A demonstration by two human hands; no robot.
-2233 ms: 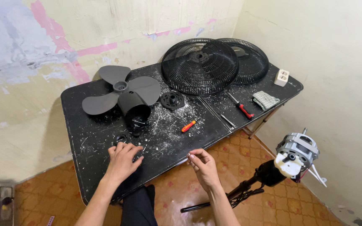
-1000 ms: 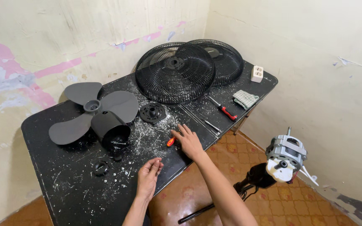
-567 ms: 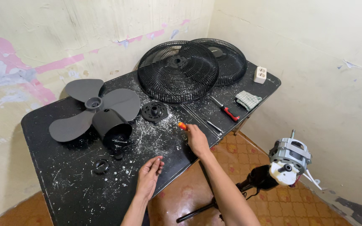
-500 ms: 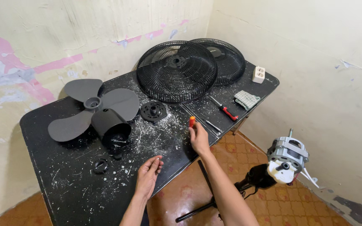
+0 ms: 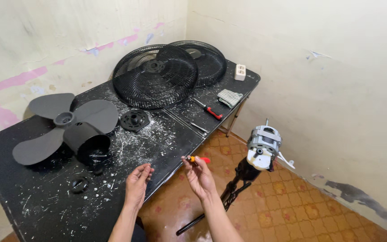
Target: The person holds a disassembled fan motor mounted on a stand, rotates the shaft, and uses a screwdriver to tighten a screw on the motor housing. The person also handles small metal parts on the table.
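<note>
One small orange-handled screwdriver (image 5: 198, 159) pinched in the right hand (image 5: 200, 175)'s closed grip, left hand (image 5: 137, 183) open, empty.

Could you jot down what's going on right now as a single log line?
right hand: holds small orange-handled screwdriver off the table edge | left hand: open, empty, over black table | fan motor on stand, right
</note>
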